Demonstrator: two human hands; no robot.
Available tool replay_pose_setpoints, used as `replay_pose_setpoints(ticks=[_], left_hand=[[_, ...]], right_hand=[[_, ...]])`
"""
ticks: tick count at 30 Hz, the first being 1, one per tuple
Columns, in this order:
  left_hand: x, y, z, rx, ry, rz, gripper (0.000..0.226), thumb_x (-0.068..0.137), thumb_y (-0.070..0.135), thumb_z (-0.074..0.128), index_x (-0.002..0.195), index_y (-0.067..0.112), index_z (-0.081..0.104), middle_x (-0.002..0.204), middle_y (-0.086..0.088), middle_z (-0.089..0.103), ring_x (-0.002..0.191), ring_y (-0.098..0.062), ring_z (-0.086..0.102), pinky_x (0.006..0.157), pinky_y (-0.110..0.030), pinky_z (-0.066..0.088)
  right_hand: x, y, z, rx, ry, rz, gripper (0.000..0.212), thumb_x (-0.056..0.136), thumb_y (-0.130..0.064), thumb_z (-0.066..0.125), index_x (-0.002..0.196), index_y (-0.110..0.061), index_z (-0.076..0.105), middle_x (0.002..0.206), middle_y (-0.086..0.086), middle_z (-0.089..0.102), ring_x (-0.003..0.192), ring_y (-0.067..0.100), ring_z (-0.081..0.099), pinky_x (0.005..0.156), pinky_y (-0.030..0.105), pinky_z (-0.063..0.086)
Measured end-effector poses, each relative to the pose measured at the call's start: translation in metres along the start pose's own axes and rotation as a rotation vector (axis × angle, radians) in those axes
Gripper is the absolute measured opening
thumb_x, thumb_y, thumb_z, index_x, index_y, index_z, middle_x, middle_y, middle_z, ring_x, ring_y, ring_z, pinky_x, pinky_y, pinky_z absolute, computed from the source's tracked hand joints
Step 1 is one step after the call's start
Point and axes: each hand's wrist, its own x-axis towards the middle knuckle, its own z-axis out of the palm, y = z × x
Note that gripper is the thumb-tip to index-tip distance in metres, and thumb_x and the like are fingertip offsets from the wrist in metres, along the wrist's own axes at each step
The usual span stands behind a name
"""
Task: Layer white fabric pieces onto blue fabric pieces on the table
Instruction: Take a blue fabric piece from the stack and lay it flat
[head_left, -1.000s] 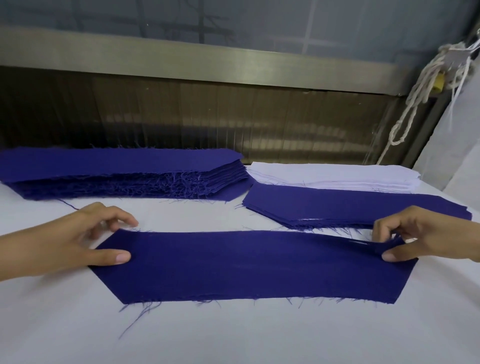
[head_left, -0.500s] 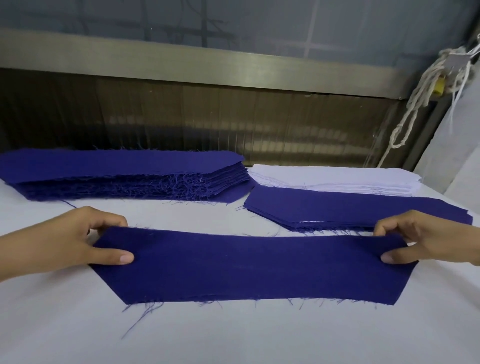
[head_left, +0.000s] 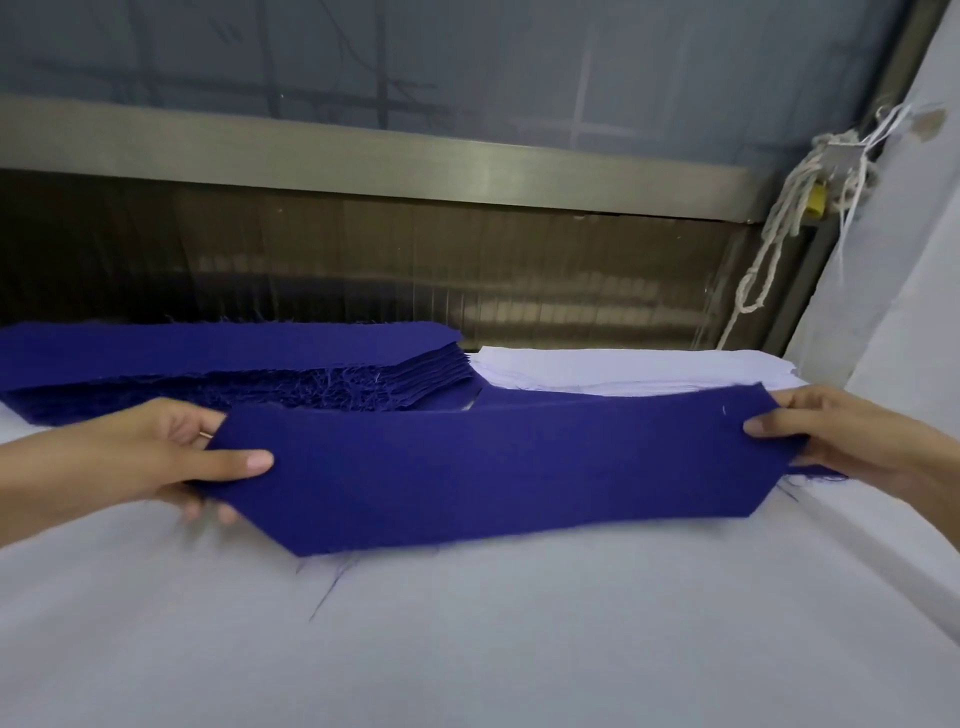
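Blue fabric piece (head_left: 498, 467), hands (head_left: 150, 457) (head_left: 857, 441) gripping ends

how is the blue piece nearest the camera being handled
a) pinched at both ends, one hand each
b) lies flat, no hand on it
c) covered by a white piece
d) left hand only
A: the left hand pinches one end of the blue piece, thumb on top, and the right hand pinches the other end; no white piece lies on it.
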Motion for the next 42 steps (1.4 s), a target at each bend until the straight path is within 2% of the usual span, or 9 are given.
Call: replay_pose_setpoints(ticks=[4, 8, 13, 17, 25, 30, 34, 38, 42], left_hand=[[0.026, 0.038, 0.019, -0.056, 0.027, -0.01, 0.056, 0.053, 0.049, 0.088, 0.093, 0.01, 0.08, 0.086, -0.017, 0.075, 0.062, -0.011, 0.069, 0.053, -0.014, 0.053], [0.055, 0.081, 0.052, -0.101, 0.062, 0.021, 0.043, 0.054, 0.042, 0.083, 0.087, 0.014, 0.08, 0.078, -0.008, 0.076, 0.061, -0.008, 0.069, 0.051, -0.015, 0.053], [0.093, 0.108, 0.09, -0.207, 0.112, 0.074, 0.046, 0.059, 0.039, 0.084, 0.097, 0.014, 0.077, 0.08, 0.001, 0.077, 0.06, -0.003, 0.068, 0.048, -0.012, 0.049], [0.119, 0.119, 0.114, -0.211, 0.079, 0.059, 0.03, 0.079, 0.028, 0.081, 0.102, 0.009, 0.076, 0.081, -0.002, 0.077, 0.056, -0.002, 0.066, 0.043, -0.011, 0.045], [0.142, 0.111, 0.136, -0.161, 0.115, -0.016, 0.028, 0.084, 0.024, 0.079, 0.101, 0.003, 0.071, 0.059, 0.002, 0.072, 0.034, -0.002, 0.051, 0.034, -0.013, 0.037], [0.142, 0.104, 0.135, -0.16, 0.102, -0.037, 0.025, 0.082, 0.025, 0.08, 0.095, 0.005, 0.073, 0.069, 0.0, 0.076, 0.036, -0.002, 0.047, 0.035, -0.013, 0.037], [0.138, 0.107, 0.134, -0.169, 0.071, -0.045, 0.025, 0.083, 0.025, 0.079, 0.096, 0.004, 0.073, 0.057, 0.003, 0.07, 0.035, -0.002, 0.045, 0.033, -0.012, 0.034], [0.133, 0.114, 0.132, -0.149, 0.053, -0.044, 0.029, 0.085, 0.024, 0.077, 0.102, 0.002, 0.072, 0.05, 0.005, 0.064, 0.032, -0.003, 0.042, 0.032, -0.012, 0.031], [0.129, 0.115, 0.132, -0.084, 0.027, -0.063, 0.036, 0.087, 0.024, 0.075, 0.11, -0.003, 0.066, 0.045, 0.006, 0.061, 0.029, -0.002, 0.041, 0.031, -0.011, 0.029]], right_hand=[[0.012, -0.005, -0.02, 0.233, 0.297, 0.001, 0.012, 0.086, -0.004, 0.065, 0.097, 0.0, 0.069, 0.089, 0.013, 0.078, 0.071, 0.018, 0.075, 0.053, 0.024, 0.06], [0.024, 0.008, -0.051, 0.337, 0.51, 0.061, 0.023, 0.089, -0.013, 0.069, 0.11, -0.005, 0.062, 0.092, 0.011, 0.068, 0.073, 0.02, 0.061, 0.048, 0.019, 0.054], [0.031, 0.031, -0.083, 0.353, 0.745, 0.143, 0.018, 0.085, -0.015, 0.076, 0.09, -0.01, 0.058, 0.069, 0.005, 0.045, 0.055, 0.016, 0.035, 0.033, 0.017, 0.035], [0.035, 0.047, -0.097, 0.343, 0.859, 0.169, 0.026, 0.083, -0.012, 0.078, 0.077, -0.013, 0.053, 0.065, 0.004, 0.043, 0.052, 0.016, 0.035, 0.032, 0.014, 0.036], [0.041, 0.065, -0.103, 0.197, 0.921, 0.142, 0.029, 0.078, -0.01, 0.083, 0.071, -0.002, 0.055, 0.071, 0.007, 0.053, 0.058, 0.019, 0.048, 0.039, 0.015, 0.048], [0.044, 0.078, -0.099, -0.064, 0.901, 0.072, 0.024, 0.079, -0.009, 0.082, 0.078, 0.009, 0.066, 0.073, 0.011, 0.056, 0.059, 0.024, 0.045, 0.066, 0.034, 0.048], [0.046, 0.081, -0.099, -0.13, 0.932, 0.042, 0.037, 0.08, -0.011, 0.081, 0.053, -0.006, 0.056, 0.058, 0.009, 0.052, 0.054, 0.023, 0.045, 0.062, 0.034, 0.045], [0.049, 0.082, -0.101, -0.15, 0.957, 0.009, 0.031, 0.081, -0.012, 0.08, 0.057, -0.007, 0.061, 0.06, 0.009, 0.057, 0.056, 0.024, 0.049, 0.07, 0.035, 0.046], [0.048, 0.081, -0.1, -0.203, 0.937, 0.013, 0.032, 0.082, -0.011, 0.078, 0.068, 0.011, 0.062, 0.064, 0.013, 0.055, 0.061, 0.028, 0.046, 0.067, 0.035, 0.043]])
